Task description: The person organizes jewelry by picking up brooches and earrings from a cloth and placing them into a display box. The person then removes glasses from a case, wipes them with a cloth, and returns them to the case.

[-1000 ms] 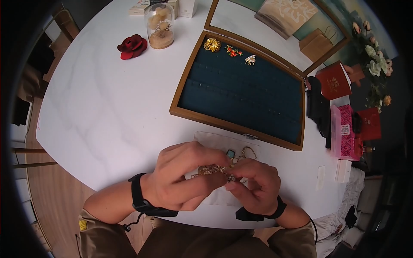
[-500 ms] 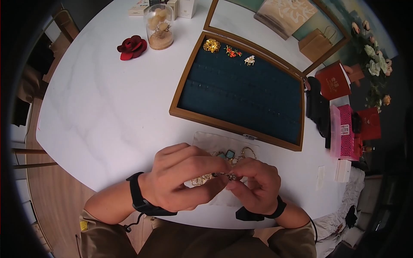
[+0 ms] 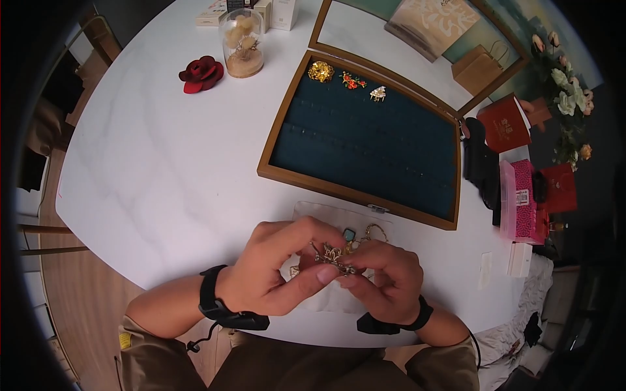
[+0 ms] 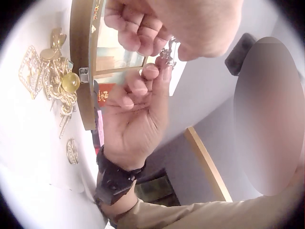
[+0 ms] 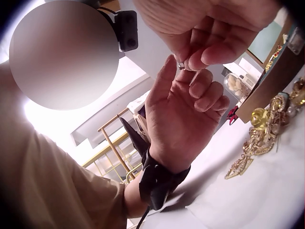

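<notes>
In the head view, a small silvery brooch (image 3: 334, 255) with pale stones is between both hands, low over the near part of the table. My left hand (image 3: 277, 270) pinches its left side with thumb and forefinger. The right hand (image 3: 391, 277) pinches its right end between thumb and fingertips. In the left wrist view only part of the brooch (image 4: 167, 53) shows between the fingers. Beneath the hands lies a pile of gold jewelry (image 4: 59, 76) with a yellow bead, on a clear sheet (image 3: 326, 208) partly hidden by the hands.
Beyond the hands a wooden display case (image 3: 358, 192) stands with its glass lid raised. Three brooches sit along its dark blue lining's far edge. A red fabric flower (image 3: 201, 74) and a glass dome (image 3: 242, 45) stand far left; a pink box (image 3: 521, 202) is at right.
My left fingers have shifted and spread around the brooch, so more of it shows now. The right hand has stayed nearly in place, still pinching its end.
</notes>
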Motion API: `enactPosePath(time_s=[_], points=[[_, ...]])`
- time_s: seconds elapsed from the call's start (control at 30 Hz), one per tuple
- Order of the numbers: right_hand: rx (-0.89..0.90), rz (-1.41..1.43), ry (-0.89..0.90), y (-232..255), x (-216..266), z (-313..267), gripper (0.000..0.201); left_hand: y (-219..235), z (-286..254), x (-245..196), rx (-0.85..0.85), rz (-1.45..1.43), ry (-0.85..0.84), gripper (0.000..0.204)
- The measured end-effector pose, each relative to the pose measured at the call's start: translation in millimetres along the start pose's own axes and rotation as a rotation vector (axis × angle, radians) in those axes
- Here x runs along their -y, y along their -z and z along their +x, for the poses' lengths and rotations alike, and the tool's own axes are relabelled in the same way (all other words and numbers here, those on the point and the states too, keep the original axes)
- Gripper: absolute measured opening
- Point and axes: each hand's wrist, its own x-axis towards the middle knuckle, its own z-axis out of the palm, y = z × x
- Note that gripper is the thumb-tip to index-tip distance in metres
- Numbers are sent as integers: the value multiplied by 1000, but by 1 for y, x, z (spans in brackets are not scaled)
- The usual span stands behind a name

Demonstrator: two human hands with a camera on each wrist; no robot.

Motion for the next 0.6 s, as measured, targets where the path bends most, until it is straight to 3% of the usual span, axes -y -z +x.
enactPosePath(time_s=[0.43,0.6], points=[[22,-34,3,0,-1,0,15,-4,0,-2,-58,-114,56,13],[38,51,-93,-1,-1,-1,15,-3,-1,-2,-62,-128,77,12]])
